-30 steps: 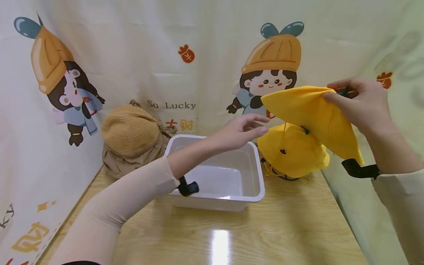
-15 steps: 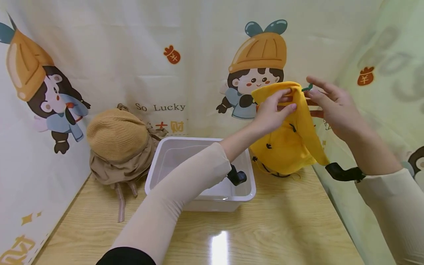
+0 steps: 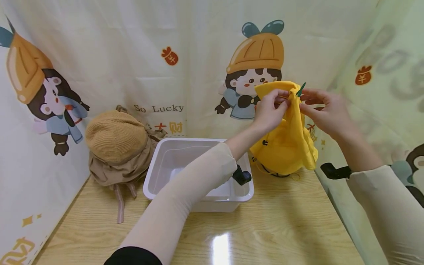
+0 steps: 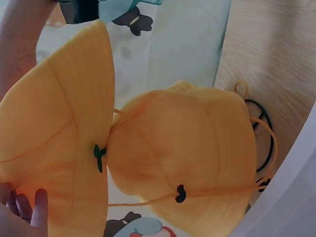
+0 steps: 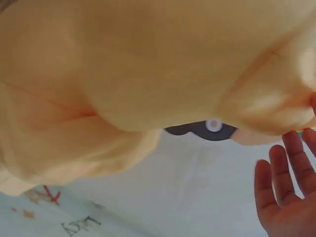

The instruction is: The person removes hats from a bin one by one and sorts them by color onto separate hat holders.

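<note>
A yellow bucket hat (image 3: 294,125) is raised above the right part of the table. My left hand (image 3: 269,112) pinches its cloth from the near left side. At the upper right my right hand (image 3: 328,112) has thumb and finger on the cloth beside a small green sprout (image 3: 301,89) on the crown; in the right wrist view the other fingers (image 5: 279,175) stay extended. Behind it and lower, another yellow hat (image 4: 197,133) rests on the table, with thin yellow cords and a dark toggle (image 4: 180,193) in front of it in the left wrist view.
A white plastic basin (image 3: 149,173) stands at the middle of the wooden table (image 3: 281,228). To its left is a stack of tan and brown hats (image 3: 116,136) with straps hanging down. Printed curtains (image 3: 198,73) enclose the back and sides.
My left hand has come across to the right and taken hold of the raised yellow hat. The right hand has shifted its fingers near the sprout, and the hat has turned and folded.
</note>
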